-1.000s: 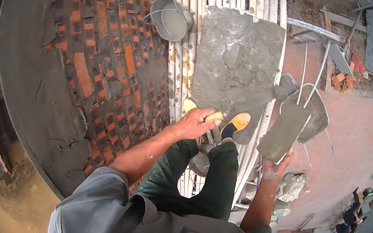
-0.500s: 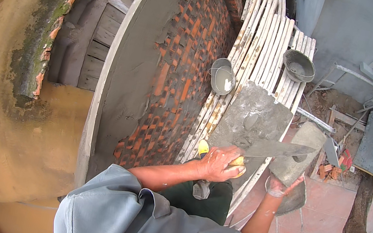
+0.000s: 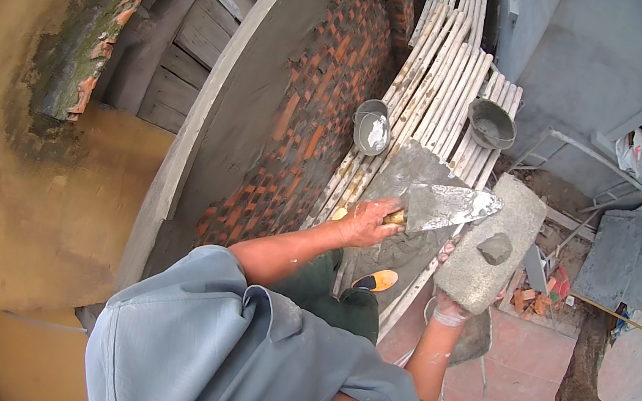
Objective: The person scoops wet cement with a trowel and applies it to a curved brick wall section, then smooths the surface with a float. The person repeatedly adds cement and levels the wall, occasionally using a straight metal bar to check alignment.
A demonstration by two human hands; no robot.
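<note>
My left hand (image 3: 369,223) is wrapped round the yellowish handle of a trowel (image 3: 448,208). The wide pointed blade is smeared with wet mortar, and its tip overlaps the near side of a rectangular grey plastering hawk (image 3: 521,210). A lump of mortar (image 3: 495,247) sits on the hawk. My right hand (image 3: 452,304) grips the hawk from below; its fingertips show along the left edge, and the rest is hidden. Beneath the trowel lies a mortar-covered board (image 3: 411,167). To the left stands a brick wall (image 3: 298,136), partly coated with grey plaster.
A platform of pale poles (image 3: 437,75) runs along the wall. On it stand a bucket (image 3: 372,128) and a black tub (image 3: 491,125). My shoe (image 3: 375,281) rests beside the board. At right are a metal frame (image 3: 574,151), broken bricks (image 3: 531,302) and a tree trunk (image 3: 587,394).
The trowel has turned so its blade shows flat and wide. The hawk has come left and more upright, its mortar lump now in plain sight. The whole view has shifted slightly.
</note>
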